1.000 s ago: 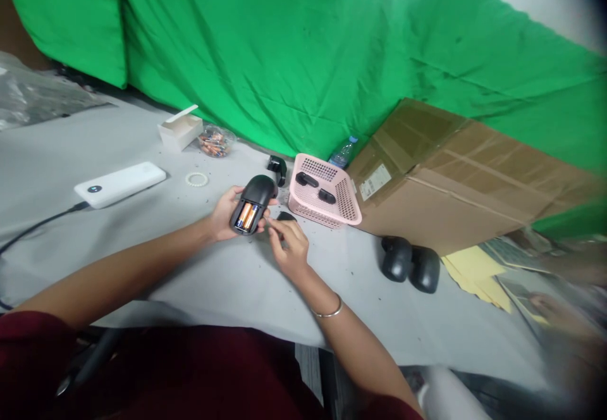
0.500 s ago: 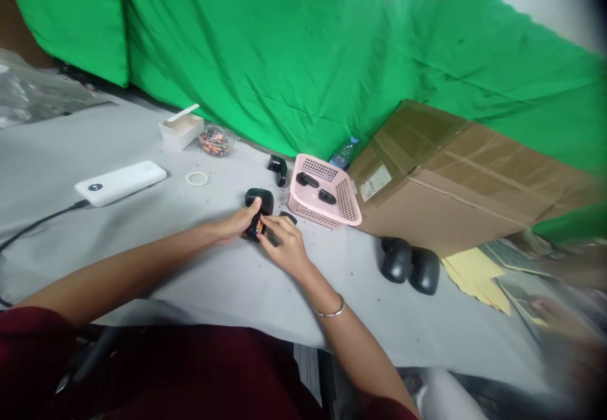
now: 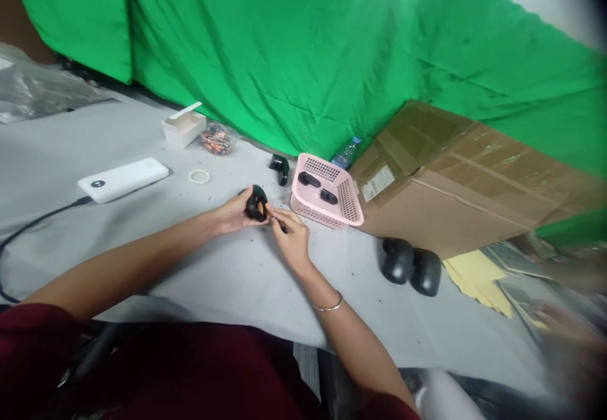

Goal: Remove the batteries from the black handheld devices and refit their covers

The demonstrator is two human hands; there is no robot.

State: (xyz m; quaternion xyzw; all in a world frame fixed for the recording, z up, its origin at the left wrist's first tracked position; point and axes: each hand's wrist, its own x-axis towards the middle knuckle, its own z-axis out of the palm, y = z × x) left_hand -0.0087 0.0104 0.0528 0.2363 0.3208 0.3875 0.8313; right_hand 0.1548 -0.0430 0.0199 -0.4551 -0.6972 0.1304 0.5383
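- Right at the front, the left hand (image 3: 231, 215) is cradling a black computer mouse (image 3: 257, 203) in curled fingers, holding it up off the table, its orange-toned underside turned toward the other hand;
- the right hand (image 3: 293, 241) is closing in beside it, its fingertips (image 3: 275, 212) pinching narrow right at the mouse; whether they are holding anything, I cannot tell; a small dark piece (image 3: 284, 229) is showing just beneath them;
- just beyond, a pink plastic basket (image 3: 313, 211) is holding two dark parts;
- off to the right, two black mice (image 3: 398, 260) (image 3: 425, 272) are sitting side by side on the grey table covering (image 3: 156, 281);
- further back, a white power bank (image 3: 123, 180) is lying on its cable's end, and a cardboard box (image 3: 427, 198) is leaning against the green backdrop (image 3: 284, 47).
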